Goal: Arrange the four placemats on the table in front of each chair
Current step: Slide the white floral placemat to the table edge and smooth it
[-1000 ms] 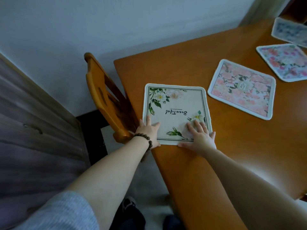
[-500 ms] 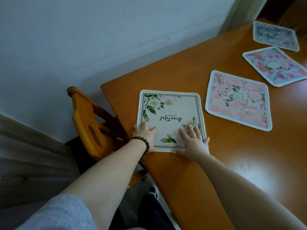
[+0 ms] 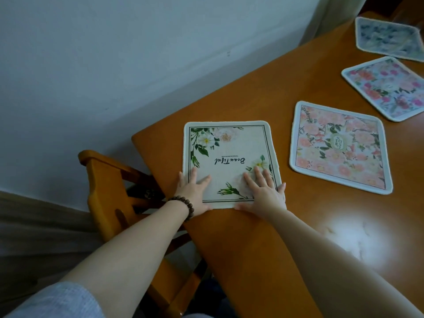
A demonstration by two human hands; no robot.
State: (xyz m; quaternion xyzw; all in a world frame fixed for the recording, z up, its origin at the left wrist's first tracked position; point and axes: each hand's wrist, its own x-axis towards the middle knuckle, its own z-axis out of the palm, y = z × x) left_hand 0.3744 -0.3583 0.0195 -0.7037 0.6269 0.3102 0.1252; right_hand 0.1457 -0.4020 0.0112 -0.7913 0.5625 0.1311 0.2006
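Neither hand has a closed grip: the left hand (image 3: 195, 191) and the right hand (image 3: 263, 191) both lie flat with straight, spread fingers pressing on the near edge of the white placemat (image 3: 229, 152), the left at its lower left corner and the right at its lower right corner. A dark bead bracelet (image 3: 185, 206) circles the left wrist, and a grey sleeve (image 3: 57, 301) shows at the bottom left of the frame. The white placemat, printed with green leaves, pale flowers and script lettering, lies flat in the middle of the frame, close to the corner of the orange wooden table (image 3: 252, 249). Just left of that corner stands a wooden chair (image 3: 107, 191), tucked against the table's edge. To the right of the white placemat, apart from it, lies a pink floral placemat (image 3: 339, 148). Further toward the upper right lie a pink-and-blue floral placemat (image 3: 387, 88) and, beyond it at the frame's edge, a blue-grey placemat (image 3: 387, 37).
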